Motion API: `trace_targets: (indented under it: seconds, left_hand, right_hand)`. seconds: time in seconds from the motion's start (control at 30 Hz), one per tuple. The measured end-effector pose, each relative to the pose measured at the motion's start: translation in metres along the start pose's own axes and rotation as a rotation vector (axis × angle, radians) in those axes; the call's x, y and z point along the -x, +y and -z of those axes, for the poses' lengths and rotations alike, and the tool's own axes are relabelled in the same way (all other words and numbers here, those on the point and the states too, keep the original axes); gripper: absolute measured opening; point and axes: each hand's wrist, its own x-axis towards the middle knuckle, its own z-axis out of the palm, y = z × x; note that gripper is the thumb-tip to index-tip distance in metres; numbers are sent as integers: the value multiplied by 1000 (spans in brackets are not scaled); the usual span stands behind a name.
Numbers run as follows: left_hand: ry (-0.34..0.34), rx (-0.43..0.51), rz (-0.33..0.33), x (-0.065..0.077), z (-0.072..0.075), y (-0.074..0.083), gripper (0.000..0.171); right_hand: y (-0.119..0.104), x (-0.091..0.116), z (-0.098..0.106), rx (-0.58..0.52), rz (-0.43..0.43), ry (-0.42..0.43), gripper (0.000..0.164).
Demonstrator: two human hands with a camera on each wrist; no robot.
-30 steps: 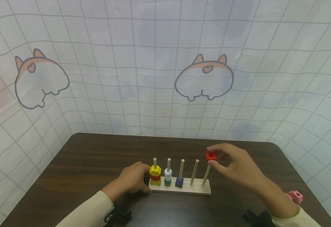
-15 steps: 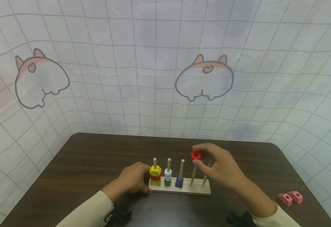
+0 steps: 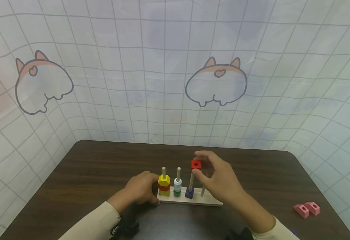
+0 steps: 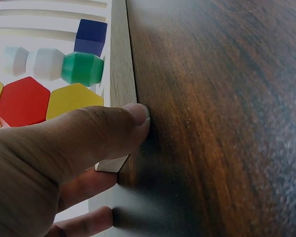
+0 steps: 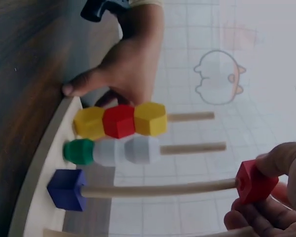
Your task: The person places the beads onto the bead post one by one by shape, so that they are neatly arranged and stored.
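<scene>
A wooden peg rack (image 3: 198, 201) with upright pegs stands on the table. My left hand (image 3: 142, 188) grips its left end, thumb at the front edge. My right hand (image 3: 222, 180) pinches a red square block (image 3: 196, 168) by its sides at the tip of the third peg (image 5: 158, 190). At that peg's foot sits a dark blue square block (image 3: 189, 193). The first peg carries yellow, red and yellow hexagonal beads (image 5: 119, 121). Green and white rounded beads (image 3: 177, 186) are on the second. My right hand partly hides the last pegs.
Two pink blocks (image 3: 302, 210) with holes lie on the dark table (image 3: 109, 163) at the right. A bit of a purple thing (image 3: 294, 232) shows beside the right sleeve. A white gridded curtain (image 3: 163, 120) hangs behind the table.
My right hand has carried the red block leftward, from above the last peg past the fourth to the third. My left hand has stayed on the rack's end.
</scene>
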Motion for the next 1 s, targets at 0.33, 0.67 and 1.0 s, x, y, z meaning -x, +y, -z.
trace_targets:
  seconds: [0.33, 0.67, 1.0]
  left_hand:
    - [-1, -1, 6, 1, -1, -1, 56]
    - [-4, 2, 4, 1, 1, 1, 54]
    - [-8, -9, 4, 0, 1, 0, 54]
  right_hand:
    - [2, 2, -14, 24, -122, -13, 56]
    - [17, 11, -23, 12, -102, -21, 69]
    - [32, 22, -38, -114, -219, 8, 117]
